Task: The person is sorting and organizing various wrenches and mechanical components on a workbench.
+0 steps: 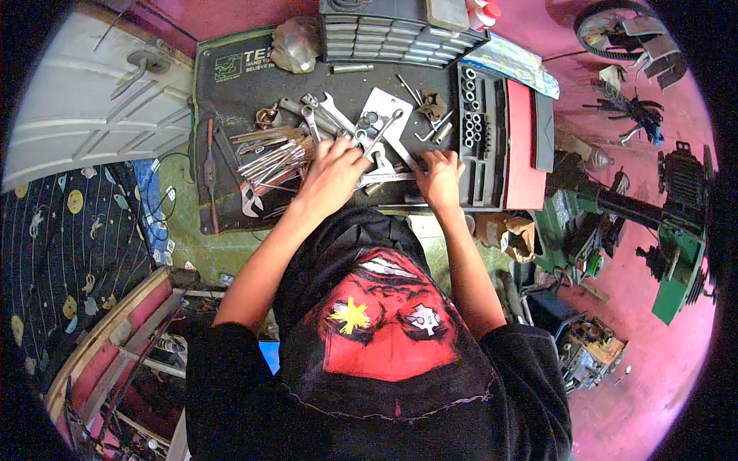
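My left hand (pixel 332 175) is over a heap of tools on the dark mat, its fingers curled down and their tips hidden among the metal. A silver combination wrench (pixel 393 177) lies crosswise between my two hands. At its right end, the fingers of my right hand (pixel 440 180) are closed. Just beyond my left fingers are an open-end wrench (pixel 336 114) and a ratchet handle (pixel 383 131). The ratchet rests across a pale, angular metal plate (pixel 384 105). Left of my left hand lies a bundle of thin rods (pixel 270 157), with an adjustable wrench (pixel 250 201) below it.
A socket tray (pixel 484 173) with several sockets stands right of my right hand, beside a red panel (pixel 519 146). A small-drawer cabinet (pixel 384 38) and a plastic bag (pixel 295 44) are at the mat's far edge. A long file-like tool (pixel 210 177) lies at the mat's left.
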A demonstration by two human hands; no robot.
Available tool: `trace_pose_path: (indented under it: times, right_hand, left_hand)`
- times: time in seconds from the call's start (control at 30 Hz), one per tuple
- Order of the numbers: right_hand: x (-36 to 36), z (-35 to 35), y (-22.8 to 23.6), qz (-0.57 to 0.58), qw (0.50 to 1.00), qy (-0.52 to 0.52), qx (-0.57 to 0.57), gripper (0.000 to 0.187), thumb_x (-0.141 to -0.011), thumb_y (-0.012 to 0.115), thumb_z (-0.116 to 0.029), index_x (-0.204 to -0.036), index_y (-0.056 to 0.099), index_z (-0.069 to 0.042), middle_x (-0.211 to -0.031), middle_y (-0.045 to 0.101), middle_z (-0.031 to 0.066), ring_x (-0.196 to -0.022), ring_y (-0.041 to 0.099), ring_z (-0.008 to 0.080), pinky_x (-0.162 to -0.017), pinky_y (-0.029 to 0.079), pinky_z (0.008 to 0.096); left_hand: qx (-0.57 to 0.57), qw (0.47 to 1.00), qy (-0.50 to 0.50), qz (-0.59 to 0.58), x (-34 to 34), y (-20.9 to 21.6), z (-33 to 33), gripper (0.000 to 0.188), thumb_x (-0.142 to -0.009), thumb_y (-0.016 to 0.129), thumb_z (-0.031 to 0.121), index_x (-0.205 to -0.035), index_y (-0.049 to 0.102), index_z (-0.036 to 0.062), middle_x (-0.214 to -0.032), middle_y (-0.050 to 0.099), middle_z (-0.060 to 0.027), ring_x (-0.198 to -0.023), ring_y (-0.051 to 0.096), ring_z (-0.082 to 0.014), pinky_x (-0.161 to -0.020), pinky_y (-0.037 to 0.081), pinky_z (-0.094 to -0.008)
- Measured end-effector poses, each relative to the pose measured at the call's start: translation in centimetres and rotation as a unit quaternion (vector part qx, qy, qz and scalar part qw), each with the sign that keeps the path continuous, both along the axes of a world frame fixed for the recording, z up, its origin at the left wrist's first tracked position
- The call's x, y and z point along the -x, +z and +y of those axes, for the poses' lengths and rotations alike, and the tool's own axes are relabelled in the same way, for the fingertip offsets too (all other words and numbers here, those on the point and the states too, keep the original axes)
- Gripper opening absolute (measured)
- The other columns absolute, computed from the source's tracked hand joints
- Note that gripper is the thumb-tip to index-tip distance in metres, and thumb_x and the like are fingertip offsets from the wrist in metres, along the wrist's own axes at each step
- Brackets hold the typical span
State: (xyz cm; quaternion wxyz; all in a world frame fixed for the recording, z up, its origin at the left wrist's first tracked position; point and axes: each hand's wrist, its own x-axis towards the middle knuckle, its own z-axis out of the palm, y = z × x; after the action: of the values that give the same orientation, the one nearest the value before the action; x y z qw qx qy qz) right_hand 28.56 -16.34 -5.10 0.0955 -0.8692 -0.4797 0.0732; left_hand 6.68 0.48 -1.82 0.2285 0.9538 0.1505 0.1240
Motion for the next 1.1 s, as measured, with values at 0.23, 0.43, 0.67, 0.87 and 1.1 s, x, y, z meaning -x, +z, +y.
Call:
trace_pose_path:
  times: [0.23,0.43,0.67,0.87,1.1]
  right_hand:
    - [0.5,1.3,-1.2,-0.022,1.000,0.021,-0.002,0.028,-0.080,0.078,-0.018,-0.107,0.078,-0.013,-0.108,0.075,0.0071,-0.111,0.061,0.0339,-0.101,0.041,0.0532]
    - [0.7,1.3,-2.2,-0.069,0.996,0.043,0.024,0.018,-0.080,0.068,-0.014,-0.097,0.075,-0.009,-0.105,0.075,0.0087,-0.113,0.060,0.0328,-0.104,0.038,0.0559]
    - [0.6,1.2,-1.8,-0.064,0.997,0.036,-0.015,0.023,-0.077,0.081,-0.020,-0.095,0.075,-0.008,-0.100,0.074,0.0098,-0.109,0.061,0.0340,-0.102,0.039,0.0528]
    - [0.4,1.4,-1.6,-0.065,0.996,0.026,-0.050,0.020,-0.079,0.081,-0.020,-0.094,0.074,-0.008,-0.098,0.073,0.0092,-0.106,0.061,0.0337,-0.101,0.039,0.0523]
    - [-0.3,2.1,-1.3,-0.075,0.995,0.026,-0.060,0.013,-0.083,0.071,-0.014,-0.095,0.072,-0.008,-0.096,0.072,0.0098,-0.104,0.061,0.0341,-0.099,0.039,0.0524]
  left_hand:
    - [-0.142,0.985,-0.094,0.025,-8.8,-3.8,0.7,0.024,-0.090,0.065,0.012,-0.109,0.078,0.0119,-0.114,0.071,-0.0015,-0.122,0.057,-0.0242,-0.104,0.041,-0.0454]
    - [-0.142,0.988,-0.052,0.033,-9.8,-4.5,2.4,0.021,-0.092,0.065,0.018,-0.106,0.080,0.0130,-0.110,0.072,-0.0031,-0.121,0.056,-0.0266,-0.101,0.041,-0.0472]
    - [-0.118,0.990,-0.044,0.059,-10.3,-4.1,3.5,0.021,-0.095,0.061,0.016,-0.106,0.079,0.0123,-0.109,0.073,-0.0037,-0.123,0.056,-0.0255,-0.102,0.041,-0.0481]
    - [-0.143,0.988,-0.041,0.049,-10.3,-3.6,3.5,0.021,-0.096,0.061,0.016,-0.105,0.079,0.0120,-0.110,0.072,-0.0025,-0.124,0.055,-0.0260,-0.107,0.040,-0.0488]
    - [-0.185,0.982,-0.008,0.034,-9.7,-3.2,3.4,0.019,-0.095,0.062,0.018,-0.102,0.079,0.0131,-0.110,0.071,-0.0012,-0.125,0.054,-0.0251,-0.107,0.039,-0.0499]
